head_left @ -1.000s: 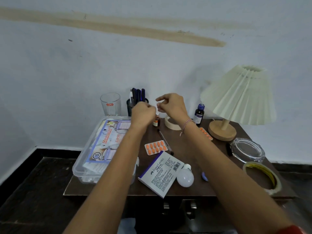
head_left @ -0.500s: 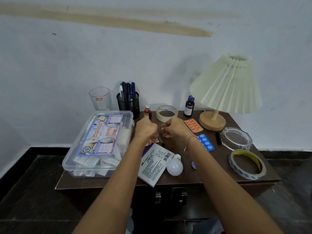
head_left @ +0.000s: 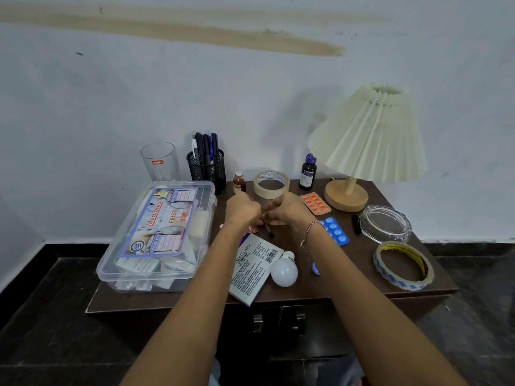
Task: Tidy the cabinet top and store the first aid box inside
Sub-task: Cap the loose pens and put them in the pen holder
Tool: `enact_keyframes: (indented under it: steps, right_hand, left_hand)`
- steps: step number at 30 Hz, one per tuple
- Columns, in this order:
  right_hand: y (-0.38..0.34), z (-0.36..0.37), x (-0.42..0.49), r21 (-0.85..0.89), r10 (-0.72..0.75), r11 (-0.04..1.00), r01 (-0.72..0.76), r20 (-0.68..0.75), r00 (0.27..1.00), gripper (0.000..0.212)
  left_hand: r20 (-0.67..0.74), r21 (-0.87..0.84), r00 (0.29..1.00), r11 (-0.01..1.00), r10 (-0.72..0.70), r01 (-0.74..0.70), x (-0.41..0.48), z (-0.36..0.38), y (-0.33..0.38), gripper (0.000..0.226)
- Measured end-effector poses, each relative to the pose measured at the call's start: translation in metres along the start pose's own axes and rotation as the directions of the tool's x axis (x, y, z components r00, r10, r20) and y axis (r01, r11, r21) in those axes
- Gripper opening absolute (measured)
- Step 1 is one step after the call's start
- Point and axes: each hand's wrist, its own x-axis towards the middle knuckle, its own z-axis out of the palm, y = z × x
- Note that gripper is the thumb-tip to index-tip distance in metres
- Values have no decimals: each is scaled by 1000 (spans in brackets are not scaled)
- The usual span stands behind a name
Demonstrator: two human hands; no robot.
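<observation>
**Hands busy at the pen (head_left: 269,229), box (head_left: 156,232) not yet stored**

Left hand (head_left: 242,214) is seen from the back with its fingers curled. Whether anything is gripped there cannot be told. The right hand (head_left: 288,211) is met just at its 3 o'clock, and the upper end of the pen appears to be pinched in its fingertips. The pen's dark tip is pointed down toward 5 o'clock.

Read from the left, the box is found at 9 o'clock of the hands, flat on the cabinet top (head_left: 348,274) with its lid on and facing up. Its long axis is laid from 7 o'clock to 1 o'clock. The label print runs along that axis and is read toward the far end. The near end lies at the front-left corner of the top.

A holder (head_left: 206,169) full of pens is set at 11 o'clock of the left hand. A small bottle (head_left: 239,183) is stood just beyond the knuckles at 12 o'clock, and it could be tipped if the hand is lifted forward carelessly. At 6 o'clock a carton (head_left: 250,271) overhangs the front edge under the left forearm. A bulb (head_left: 284,271) is rested against the carton. Either could be swept to the floor by a forearm drawn back low, and the bulb would probably roll. The doors (head_left: 278,338) below look shut, so a free hand is judged necessary before the box can be stored.
</observation>
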Motion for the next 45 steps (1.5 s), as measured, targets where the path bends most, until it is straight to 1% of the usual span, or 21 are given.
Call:
enact_keyframes:
  steps: [2, 4, 7, 12, 16, 19, 23, 26, 28, 29, 30, 31, 32, 33, 35, 36, 38, 39, 41, 43, 45]
  right_hand:
    - [1, -1, 0, 13, -3, 1000, 4, -7, 1000, 31]
    - [2, -2, 1, 49, -2, 999, 2, -13, 1000, 33]
    - [1, -8, -2, 171, 10, 985, -12, 13, 1000, 36]
    - [-3, -16, -13, 376, -26, 927, 7, 46, 999, 38]
    - [-5, -25, -24, 464, -74, 885, 47, 40, 996, 36]
    - [-6, -33, -30, 475, -102, 877, 79, 23, 995, 35]
    - [-4, -41, -36, 452, -136, 886, 106, 35, 990, 33]
    - [0, -48, -39, 350, -141, 928, 126, 17, 990, 30]
    - [6, -53, -40, 225, -121, 967, 121, -17, 993, 24]
    - [9, -57, -39, 63, -122, 990, 126, -74, 990, 22]
    - [13, -61, -38, -182, -139, 977, 111, -149, 979, 20]
    - [17, -67, -38, -450, -169, 891, 54, -221, 960, 19]
    - [19, -72, -39, -642, -207, 766, -36, -300, 931, 18]
    - [22, -76, -41, -752, -258, 649, -118, -364, 895, 20]
    - [30, -80, -45, -814, -321, 543, -207, -429, 844, 27]
    - [33, -81, -47, -815, -321, 526, -244, -456, 830, 30]
    - [41, -82, -50, -814, -293, 494, -307, -488, 822, 33]
    - [46, -83, -50, -827, -288, 457, -328, -486, 825, 31]
    - [51, -85, -48, -834, -294, 455, -313, -472, 831, 28]
    - [56, -86, -48, -846, -280, 453, -279, -433, 857, 29]
    - [59, -87, -49, -840, -278, 474, -263, -426, 861, 29]
  left_hand:
    - [6, -55, 1000, 998, -12, 12, 0, 0, 1, 19]
    - [4, -134, 999, 990, -35, 36, -2, -2, 2, 31]
    - [8, -255, 999, 966, -36, 37, -10, -7, 7, 37]
    - [30, -404, 999, 914, -20, 30, -18, -13, 12, 28]
    - [27, -474, 1000, 881, 10, 4, -17, -11, 12, 15]
    - [19, -504, 998, 863, 53, -36, -17, -6, 15, 10]
    - [17, -483, 996, 873, 88, -69, -21, 0, 18, 8]
    - [34, -427, 994, 900, 105, -81, -23, 3, 20, 11]
    - [36, -398, 993, 913, 114, -90, -25, 4, 21, 11]
    - [31, -390, 992, 916, 119, -98, -25, 5, 22, 10]
    - [23, -381, 992, 918, 125, -107, -26, 5, 22, 10]
    - [10, -372, 991, 921, 131, -117, -25, 4, 22, 11]
    - [-3, -364, 991, 923, 136, -128, -25, 4, 22, 12]
    - [-14, -358, 990, 924, 141, -137, -25, 3, 22, 13]
    - [-32, -350, 988, 925, 150, -152, -26, 2, 23, 14]
    - [-39, -343, 987, 926, 155, -159, -26, 3, 23, 15]
    - [-46, -325, 985, 930, 166, -172, -27, 5, 24, 16]
    - [-49, -314, 984, 933, 171, -178, -28, 6, 24, 16]
    - [-53, -293, 983, 938, 178, -186, -28, 7, 25, 16]
    - [-53, -285, 982, 940, 181, -188, -28, 8, 25, 16]
    - [-54, -273, 980, 941, 190, -198, -28, 9, 26, 16]
